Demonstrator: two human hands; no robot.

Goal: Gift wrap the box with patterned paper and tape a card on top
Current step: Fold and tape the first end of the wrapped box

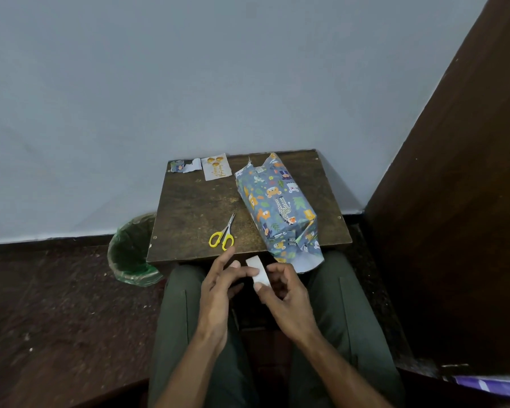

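Observation:
The box [277, 204], covered in blue animal-patterned paper, lies on the right side of a small dark wooden table [195, 207]; its near end flap hangs open over the table's front edge. A white card [216, 167] with gold decoration lies at the table's back. Below the front edge, over my lap, my right hand [283, 293] holds a white roll of tape [258, 270]. My left hand [221, 278] touches the roll with its thumb and fingertips.
Yellow-handled scissors [223, 235] lie near the table's front edge. Paper scraps [184, 165] sit at the back left corner. A bin with a green liner [130, 251] stands on the floor to the left. A dark wooden panel [454, 201] rises on the right.

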